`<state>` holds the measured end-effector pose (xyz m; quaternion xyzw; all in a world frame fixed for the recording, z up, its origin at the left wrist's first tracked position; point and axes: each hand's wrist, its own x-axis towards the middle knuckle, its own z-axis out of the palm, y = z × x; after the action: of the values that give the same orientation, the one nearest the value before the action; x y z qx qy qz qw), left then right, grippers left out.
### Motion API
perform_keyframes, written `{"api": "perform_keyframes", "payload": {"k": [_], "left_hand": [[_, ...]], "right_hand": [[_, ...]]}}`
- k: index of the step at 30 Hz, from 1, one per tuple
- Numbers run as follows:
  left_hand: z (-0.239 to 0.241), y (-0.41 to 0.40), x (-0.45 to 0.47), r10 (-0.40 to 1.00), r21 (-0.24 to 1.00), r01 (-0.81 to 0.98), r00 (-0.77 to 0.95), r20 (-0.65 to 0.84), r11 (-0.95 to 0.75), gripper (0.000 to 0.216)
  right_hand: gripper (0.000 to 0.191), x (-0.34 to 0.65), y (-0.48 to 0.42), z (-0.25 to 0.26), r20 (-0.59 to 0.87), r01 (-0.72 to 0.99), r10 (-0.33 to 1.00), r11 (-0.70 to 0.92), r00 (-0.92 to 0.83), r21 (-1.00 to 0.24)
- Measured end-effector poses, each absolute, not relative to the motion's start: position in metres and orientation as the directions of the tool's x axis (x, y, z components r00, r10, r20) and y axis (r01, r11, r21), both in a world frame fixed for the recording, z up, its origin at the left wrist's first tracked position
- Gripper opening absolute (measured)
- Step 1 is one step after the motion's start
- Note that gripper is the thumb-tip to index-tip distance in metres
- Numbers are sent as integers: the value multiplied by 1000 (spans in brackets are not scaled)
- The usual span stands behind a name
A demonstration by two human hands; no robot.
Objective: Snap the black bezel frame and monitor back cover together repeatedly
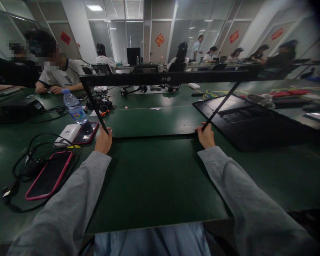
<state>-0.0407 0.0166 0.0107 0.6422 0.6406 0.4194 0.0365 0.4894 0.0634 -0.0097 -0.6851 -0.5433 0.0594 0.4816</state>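
A thin black monitor bezel [138, 78], with an LG logo upside down on its wider bar, stands tilted over the green table. Its wide bar is the upper, far side, and its narrow bar is low and nearest me. My left hand [104, 140] is closed around the lower left corner. At the lower right corner, my right hand [206, 136] grips the same frame, thumb and fingers around the side bar. Through the open middle the green tabletop [157, 121] shows. Right of my right hand lies a large black monitor back cover [245, 121], inner side up.
To the left lie a pink-edged phone [49, 176] with black cables, a white power bank [67, 135], a second phone [87, 132] and a water bottle [75, 108]. Tangled cables [101, 101] sit further back. A person [61, 76] sits across at left; several others work behind.
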Motion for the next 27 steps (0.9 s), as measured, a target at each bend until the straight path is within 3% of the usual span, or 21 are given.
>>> {"api": "perform_keyframes", "payload": {"k": [7,13,23,27], "left_hand": [[22,10,-44,786,535,815,-175,592,-222,49],[28,4,-41,709,479,836,-165,686,-269,64],[17,15,-52,741,406,893,-138,657,-194,46],[7,21,-59,812,380,916,-123,571,-129,41]], "right_hand": [[44,492,63,-3,491,715,788,93,373,-693],[56,488,54,10,526,784,770,53,363,-618],[42,494,59,-1,474,794,793,-18,382,-608],[43,496,63,-10,430,768,821,-16,375,-640]]}}
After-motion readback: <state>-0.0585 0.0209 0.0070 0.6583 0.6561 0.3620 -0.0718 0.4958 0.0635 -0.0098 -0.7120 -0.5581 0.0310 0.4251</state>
